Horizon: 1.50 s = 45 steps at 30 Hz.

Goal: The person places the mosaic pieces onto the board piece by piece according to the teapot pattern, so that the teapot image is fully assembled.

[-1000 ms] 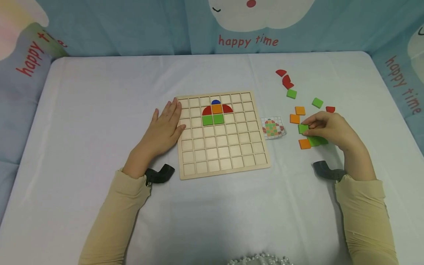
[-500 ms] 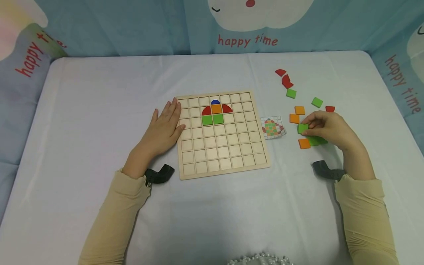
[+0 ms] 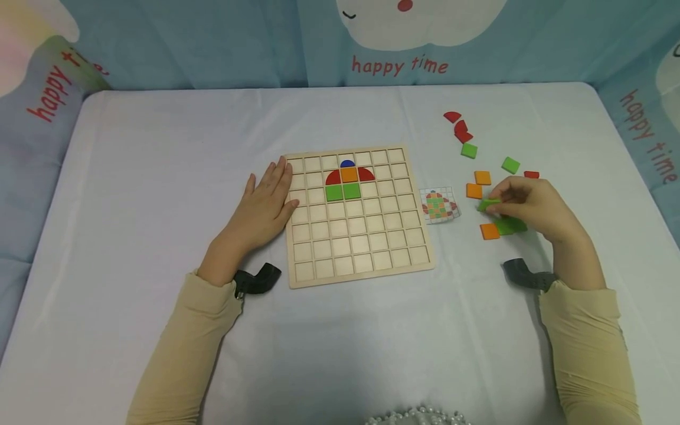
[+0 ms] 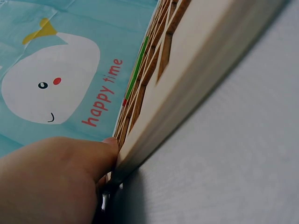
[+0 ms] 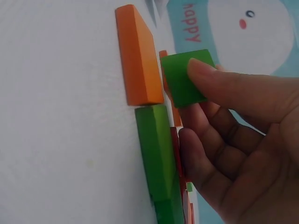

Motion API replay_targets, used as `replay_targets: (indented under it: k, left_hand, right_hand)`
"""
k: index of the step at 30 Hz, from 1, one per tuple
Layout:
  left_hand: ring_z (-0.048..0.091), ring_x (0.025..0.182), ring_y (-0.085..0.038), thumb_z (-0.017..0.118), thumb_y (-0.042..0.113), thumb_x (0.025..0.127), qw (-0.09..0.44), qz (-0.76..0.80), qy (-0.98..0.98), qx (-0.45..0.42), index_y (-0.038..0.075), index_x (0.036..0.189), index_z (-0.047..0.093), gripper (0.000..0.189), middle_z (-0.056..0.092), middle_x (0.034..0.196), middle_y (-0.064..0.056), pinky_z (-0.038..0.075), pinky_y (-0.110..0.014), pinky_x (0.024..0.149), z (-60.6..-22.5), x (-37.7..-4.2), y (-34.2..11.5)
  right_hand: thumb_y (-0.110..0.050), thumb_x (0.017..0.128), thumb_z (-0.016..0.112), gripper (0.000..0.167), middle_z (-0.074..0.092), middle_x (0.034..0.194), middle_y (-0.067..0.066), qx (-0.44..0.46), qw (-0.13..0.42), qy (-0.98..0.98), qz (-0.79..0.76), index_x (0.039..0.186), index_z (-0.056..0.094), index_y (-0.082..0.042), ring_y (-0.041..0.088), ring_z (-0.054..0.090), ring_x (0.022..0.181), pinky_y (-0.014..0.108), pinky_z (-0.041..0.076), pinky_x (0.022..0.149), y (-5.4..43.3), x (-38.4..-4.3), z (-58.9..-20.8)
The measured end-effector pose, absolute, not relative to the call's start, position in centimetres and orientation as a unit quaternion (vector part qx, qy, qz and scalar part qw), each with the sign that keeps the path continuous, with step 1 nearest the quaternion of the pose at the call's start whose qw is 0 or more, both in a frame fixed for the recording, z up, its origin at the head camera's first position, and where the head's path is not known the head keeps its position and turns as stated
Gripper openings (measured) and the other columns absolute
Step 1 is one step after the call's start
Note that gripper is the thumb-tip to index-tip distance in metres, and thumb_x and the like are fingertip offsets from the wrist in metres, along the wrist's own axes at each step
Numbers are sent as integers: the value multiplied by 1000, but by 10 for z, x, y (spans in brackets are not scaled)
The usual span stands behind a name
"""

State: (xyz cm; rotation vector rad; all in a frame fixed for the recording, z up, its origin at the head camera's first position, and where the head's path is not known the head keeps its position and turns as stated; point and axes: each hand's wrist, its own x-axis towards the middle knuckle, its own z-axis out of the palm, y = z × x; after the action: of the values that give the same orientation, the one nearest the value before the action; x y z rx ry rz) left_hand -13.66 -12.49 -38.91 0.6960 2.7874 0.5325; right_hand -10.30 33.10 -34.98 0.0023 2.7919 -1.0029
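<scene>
A wooden grid board (image 3: 340, 236) lies flat in the middle of the table in the head view. Its upper cells hold a blue half-round piece (image 3: 347, 163), an orange square (image 3: 349, 175), two red quarter-rounds and two green squares (image 3: 333, 193). My left hand (image 3: 264, 203) rests with fingers straight along the board's left edge, the thumb touching the rim. My right hand (image 3: 536, 206) pinches a green square tile (image 5: 184, 77) between thumb and fingers, tilted and lifted, as the right wrist view shows. Beneath it lie other green tiles (image 3: 510, 225) and an orange tile (image 3: 490, 231).
A small pattern card (image 3: 438, 205) with a coloured grid picture lies against the board's right side. Farther back on the right are loose red pieces (image 3: 461, 127), green tiles (image 3: 469, 150) and orange tiles (image 3: 482, 177). A printed blue cloth (image 3: 212, 47) stands behind the table.
The green square under my right fingertips lay flat before and is now tilted up in the pinch. My left hand and the board stay in place.
</scene>
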Motion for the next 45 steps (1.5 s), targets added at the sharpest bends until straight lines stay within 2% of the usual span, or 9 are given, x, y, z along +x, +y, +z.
replay_targets:
  k: [6, 14, 36, 45]
  left_hand:
    - [-4, 144, -27, 33, 34, 103, 108, 181, 948, 237, 0, 150, 2, 65, -5, 157, -12, -5, -51, 112, -390, -137, -125]
    - [-4, 144, -27, 32, 34, 103, 107, 179, 949, 238, 0, 150, 1, 66, -5, 157, -12, -5, -51, 112, -391, -137, -125]
    - [-5, 144, -26, 32, 34, 103, 108, 175, 950, 236, 0, 150, 2, 65, -5, 157, -12, -6, -50, 112, -391, -137, -125]
    - [-4, 144, -27, 33, 34, 103, 108, 176, 949, 236, 0, 150, 2, 65, -5, 157, -13, -5, -51, 112, -391, -137, -124]
  right_hand:
    - [-5, 85, 70, 15, 58, 79, -1, 1, 62, 933, -355, 97, 65, 1, 13, 52, 67, 18, 44, 55, 329, -102, -350]
    - [-4, 86, 69, 17, 59, 80, -12, 11, 45, 927, -371, 101, 63, 3, 13, 53, 65, 17, 44, 56, 328, -102, -350]
    - [-2, 86, 68, 20, 61, 76, -15, 33, 46, 913, -403, 103, 63, 7, 14, 52, 60, 21, 42, 51, 328, -104, -353]
    - [-6, 87, 67, 17, 61, 77, -12, 24, 37, 914, -404, 101, 63, 3, 14, 51, 61, 21, 42, 51, 326, -103, -351]
